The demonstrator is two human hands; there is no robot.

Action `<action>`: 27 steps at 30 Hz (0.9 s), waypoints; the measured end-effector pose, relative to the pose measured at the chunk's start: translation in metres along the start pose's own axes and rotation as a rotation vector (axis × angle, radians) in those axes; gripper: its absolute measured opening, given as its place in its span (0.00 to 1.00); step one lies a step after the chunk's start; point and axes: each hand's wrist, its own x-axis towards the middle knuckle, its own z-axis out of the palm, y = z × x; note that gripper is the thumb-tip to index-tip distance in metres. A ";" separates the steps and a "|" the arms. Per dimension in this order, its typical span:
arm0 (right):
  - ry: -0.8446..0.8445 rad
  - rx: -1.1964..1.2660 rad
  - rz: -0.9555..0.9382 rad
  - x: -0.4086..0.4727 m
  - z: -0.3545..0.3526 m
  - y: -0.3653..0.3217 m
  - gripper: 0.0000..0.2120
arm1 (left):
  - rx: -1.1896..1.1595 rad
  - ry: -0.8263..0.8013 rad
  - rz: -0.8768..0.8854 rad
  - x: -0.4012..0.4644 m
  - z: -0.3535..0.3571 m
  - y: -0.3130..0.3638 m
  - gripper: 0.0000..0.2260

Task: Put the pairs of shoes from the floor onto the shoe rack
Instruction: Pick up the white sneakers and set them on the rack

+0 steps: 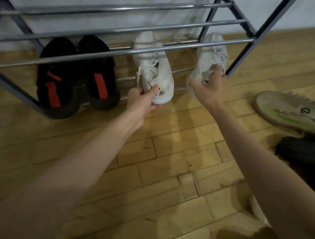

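The two forearms reach from 6 o'clock toward the rack (124, 51). The left hand (142, 100) grips the heel of a white shoe (153, 63) lying on the bottom bars. The right hand (209, 89) holds the second white shoe (209, 56) by its collar, at 1 o'clock, with the toe under the front bar. The black pair (76, 77) stands on the rack at 10 o'clock. One pale shoe (290, 110) lies on the floor (160, 156) at 3 o'clock.

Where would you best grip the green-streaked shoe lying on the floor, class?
Grip the green-streaked shoe at its near rounded end, coming from above and the left: it lies on its side, sole showing, and that end is free while the rest runs out of frame.
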 end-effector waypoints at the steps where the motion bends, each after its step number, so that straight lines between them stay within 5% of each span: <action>1: -0.002 -0.025 0.005 0.008 0.002 0.001 0.37 | -0.015 0.012 -0.011 0.005 0.005 0.001 0.18; 13: -0.036 -0.040 -0.054 -0.002 0.018 0.027 0.39 | -0.071 0.058 -0.094 0.011 0.020 -0.003 0.20; 19: -0.055 -0.025 -0.086 -0.073 -0.007 0.045 0.34 | 0.191 0.067 -0.120 -0.029 0.018 -0.009 0.05; 27: 0.062 0.044 0.120 -0.162 -0.075 0.086 0.29 | 0.638 -0.210 0.038 -0.078 0.044 -0.051 0.07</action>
